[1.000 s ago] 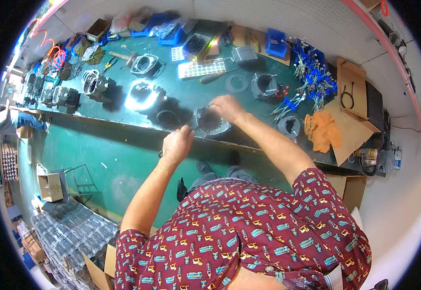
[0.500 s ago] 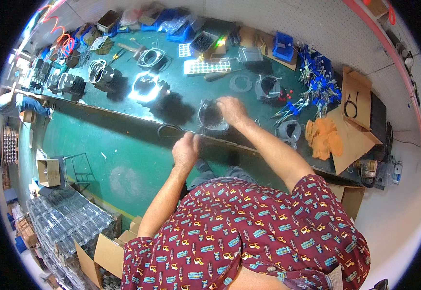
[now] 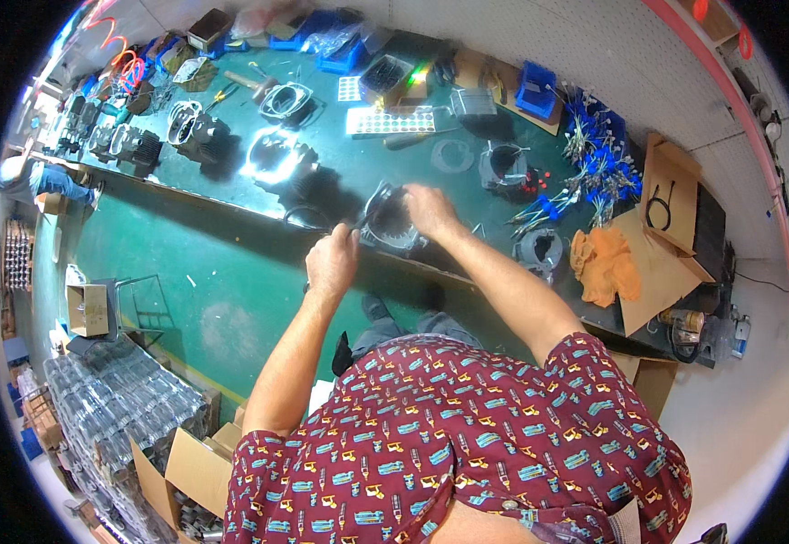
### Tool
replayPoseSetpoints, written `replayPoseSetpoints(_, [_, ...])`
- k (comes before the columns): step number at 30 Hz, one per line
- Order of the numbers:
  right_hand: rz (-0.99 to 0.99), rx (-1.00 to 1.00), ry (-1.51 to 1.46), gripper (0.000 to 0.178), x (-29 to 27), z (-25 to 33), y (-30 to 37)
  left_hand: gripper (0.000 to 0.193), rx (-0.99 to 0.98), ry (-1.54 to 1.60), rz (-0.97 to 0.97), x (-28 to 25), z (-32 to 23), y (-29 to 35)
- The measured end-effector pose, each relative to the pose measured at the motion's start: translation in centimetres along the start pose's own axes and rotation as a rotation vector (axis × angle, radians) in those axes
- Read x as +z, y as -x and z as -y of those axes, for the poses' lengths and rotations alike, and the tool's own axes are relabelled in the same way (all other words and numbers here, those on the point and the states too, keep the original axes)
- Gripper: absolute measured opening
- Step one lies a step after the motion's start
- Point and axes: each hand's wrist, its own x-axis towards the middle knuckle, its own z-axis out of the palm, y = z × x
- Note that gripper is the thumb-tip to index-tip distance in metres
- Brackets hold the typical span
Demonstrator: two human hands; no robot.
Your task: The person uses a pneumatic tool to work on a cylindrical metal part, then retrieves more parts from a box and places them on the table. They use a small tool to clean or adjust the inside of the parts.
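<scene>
At the bench's front edge sits a round grey metal housing [image 3: 392, 238] with a dark hollow inside. My right hand [image 3: 429, 212] is closed over its right rim, fingertips partly hidden at the opening. My left hand [image 3: 332, 260], fingers pinched, is just left of the housing and holds a black cable [image 3: 304, 218]. The cable curves in a loop over the bench edge, and its end near the housing's rim is too small to make out. Left of it a brightly lit housing [image 3: 272, 156] stands on the green bench [image 3: 231, 186].
More motor housings [image 3: 197, 134] stand to the left. A ring-shaped casting [image 3: 503, 166], blue-ended wire bundles [image 3: 598, 150], orange gloves [image 3: 606, 265] and cardboard [image 3: 653, 281] lie to the right. Behind are a sticker sheet [image 3: 390, 121] and blue bins [image 3: 537, 88]. Another person [image 3: 61, 184] is at far left.
My left hand has moved slightly left and up toward the bench, and the cable loop has shifted with it. The housing looks tilted a little. My right hand stays at its rim.
</scene>
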Motion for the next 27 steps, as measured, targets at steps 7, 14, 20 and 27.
replayPoseSetpoints(7, [-0.088,0.017,-0.050,0.033,1.2,-1.3,0.4,0.029,-0.070,0.126,0.096,1.6,-3.8,3.8])
replayPoseSetpoints(14, [-0.159,0.129,-0.135,0.037,2.7,-1.3,0.9,0.030,-0.136,0.199,0.078,2.9,-5.8,5.3])
replayPoseSetpoints(20, [-0.290,0.240,-0.236,0.038,3.1,0.0,2.4,0.032,-0.186,0.250,0.037,2.9,-5.9,5.8])
replayPoseSetpoints(27, [-0.275,0.340,-0.247,0.041,4.2,0.8,3.3,0.034,-0.169,0.192,0.166,2.9,-6.4,5.3])
